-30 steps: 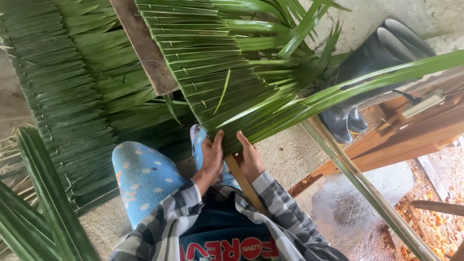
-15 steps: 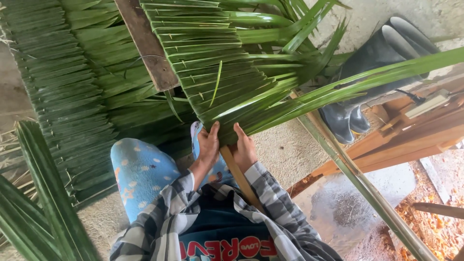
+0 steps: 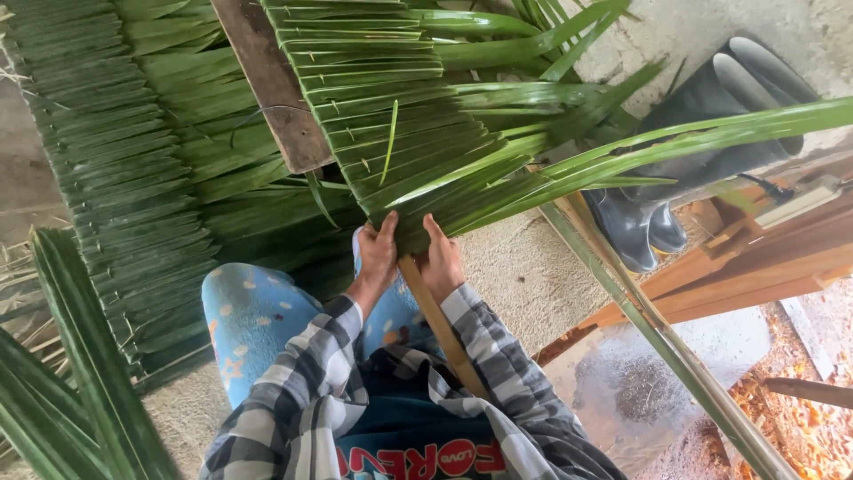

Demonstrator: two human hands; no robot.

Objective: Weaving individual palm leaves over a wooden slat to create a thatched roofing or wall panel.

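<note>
Head view, looking down. Fingertips of both hands are hidden, tucked into the leaves, so how much each grip closes on can't be told exactly. The wooden slat (image 3: 442,325) is mostly covered: its far end lies under the woven palm-leaf panel (image 3: 391,116), its near end goes behind the plaid shirt sleeves (image 3: 498,364). Panel's top edge is cut off by the frame.

Left hand (image 3: 377,258) and right hand (image 3: 442,260) sit side by side, backs up, fingers curled over the panel's near edge, w/ the slat showing between the wrists. Both grips are closed, pinching folded leaf ends.

The panel is green, made of narrow leaflets folded in tight overlapping rows, slanting up and away from the hands. Loose long leaflets fan out to the right. A brown plank (image 3: 271,84) lies along its left edge. More leaf panels (image 3: 115,169) lie left; dark rubber boots (image 3: 675,178) stand right.
</note>
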